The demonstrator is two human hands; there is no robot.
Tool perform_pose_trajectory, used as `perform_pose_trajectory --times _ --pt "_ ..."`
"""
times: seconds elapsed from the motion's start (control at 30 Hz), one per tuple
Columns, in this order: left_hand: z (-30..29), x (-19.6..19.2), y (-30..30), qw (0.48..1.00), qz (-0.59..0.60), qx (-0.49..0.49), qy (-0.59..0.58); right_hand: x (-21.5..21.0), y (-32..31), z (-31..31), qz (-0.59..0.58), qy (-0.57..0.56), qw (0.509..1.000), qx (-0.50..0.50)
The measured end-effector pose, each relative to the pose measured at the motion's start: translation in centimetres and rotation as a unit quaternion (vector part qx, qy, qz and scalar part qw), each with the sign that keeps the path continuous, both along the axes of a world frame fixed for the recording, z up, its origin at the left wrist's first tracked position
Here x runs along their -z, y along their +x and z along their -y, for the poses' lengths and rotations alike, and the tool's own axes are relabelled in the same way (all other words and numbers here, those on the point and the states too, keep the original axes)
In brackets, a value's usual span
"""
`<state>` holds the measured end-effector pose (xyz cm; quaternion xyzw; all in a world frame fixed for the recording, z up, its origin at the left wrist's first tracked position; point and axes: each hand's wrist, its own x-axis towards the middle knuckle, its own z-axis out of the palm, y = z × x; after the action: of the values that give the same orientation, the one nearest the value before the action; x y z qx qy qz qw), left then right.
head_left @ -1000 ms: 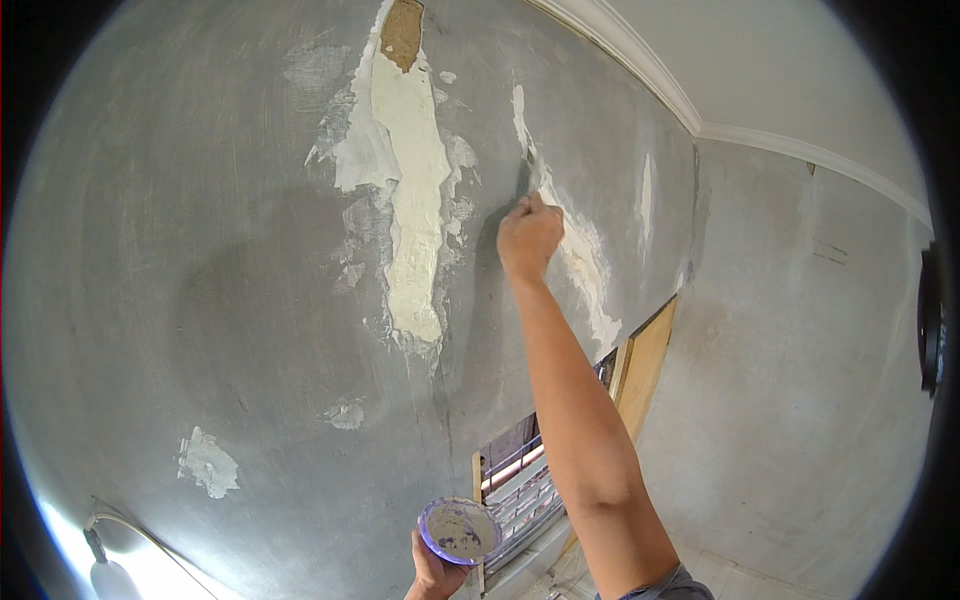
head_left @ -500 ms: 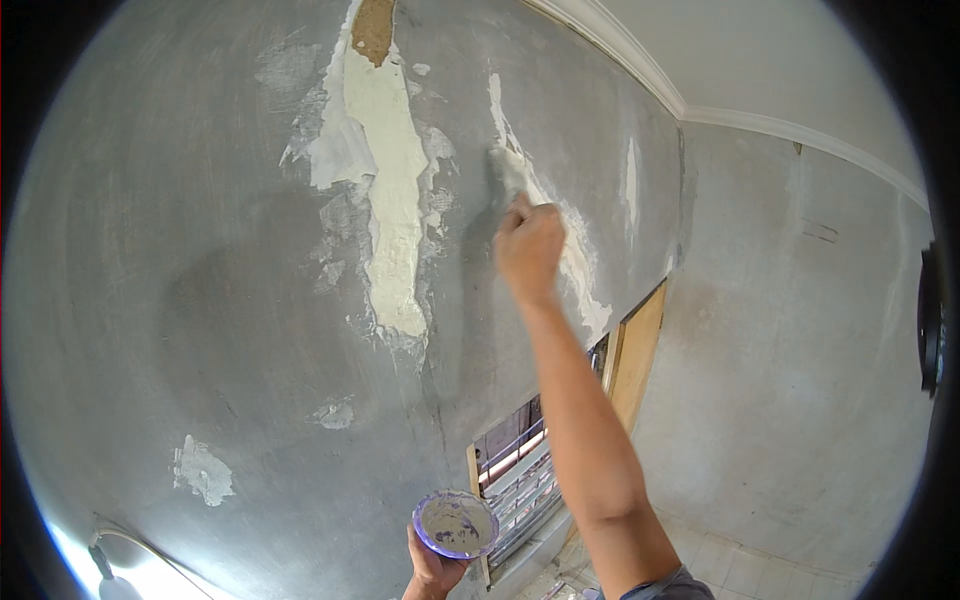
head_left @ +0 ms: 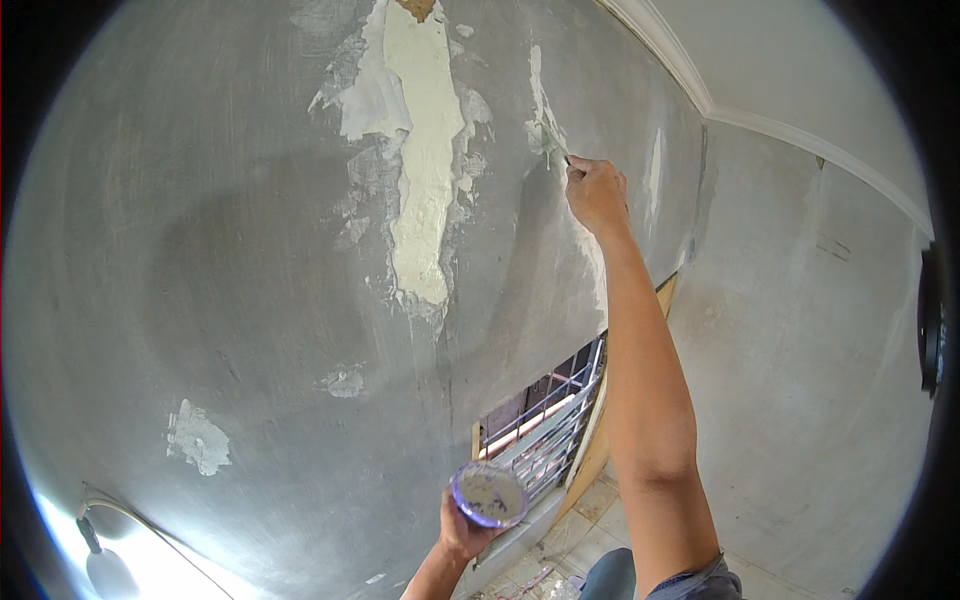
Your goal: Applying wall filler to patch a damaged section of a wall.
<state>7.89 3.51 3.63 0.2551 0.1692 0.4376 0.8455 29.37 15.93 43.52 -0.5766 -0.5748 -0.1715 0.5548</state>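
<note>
the right hand (head_left: 600, 188) pinches a small scraper (head_left: 551, 142), its blade pointing up and left from the fingers. the white streak (head_left: 537, 75) on the wall (head_left: 280, 330) runs lengthwise from above-left of this hand to below it, partly behind the forearm; the right hand is much nearer it. well below, the left hand (head_left: 463, 530) grips a purple-rimmed bowl (head_left: 468, 514). the blade probably touches the streak, though its edge is blurry. compared with the earlier frame, the right hand has shifted from the streak's left towards its right.
</note>
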Motion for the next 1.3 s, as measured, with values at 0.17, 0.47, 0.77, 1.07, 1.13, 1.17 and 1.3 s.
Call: perform_pose_trajectory --times 0.17,0.47,0.77,1.07,1.13,1.17,1.3 --pt "-1.9 -1.8 3.1 0.994 0.094 0.05 -0.001 1.6 -0.8 1.2 -0.002 -0.026 1.0 -0.008" --pt "-5.1 -4.7 6.4 0.996 0.078 0.02 0.035 4.6 -1.9 3.8 -0.064 -0.112 0.99 -0.061" --pt "-6.3 -4.8 7.6 0.998 0.066 -0.022 -0.009 9.0 -2.2 8.7 -0.342 -0.16 0.87 -0.318" --pt "-7.2 -1.8 7.0 0.991 0.122 -0.049 0.001 19.2 -0.6 15.1 -0.34 -0.237 0.841 -0.348" --pt "-7.0 -1.2 6.5 0.99 0.129 -0.054 -0.004 21.3 -0.9 15.9 -0.34 -0.256 0.837 -0.344" --pt "-6.8 -1.0 6.3 0.989 0.144 -0.043 0.003 22.6 -0.7 15.9 -0.36 -0.263 0.829 -0.338" --pt "-5.5 -1.1 5.8 0.988 0.14 -0.059 -0.021 26.5 -0.1 15.7 -0.295 -0.34 0.826 -0.34"
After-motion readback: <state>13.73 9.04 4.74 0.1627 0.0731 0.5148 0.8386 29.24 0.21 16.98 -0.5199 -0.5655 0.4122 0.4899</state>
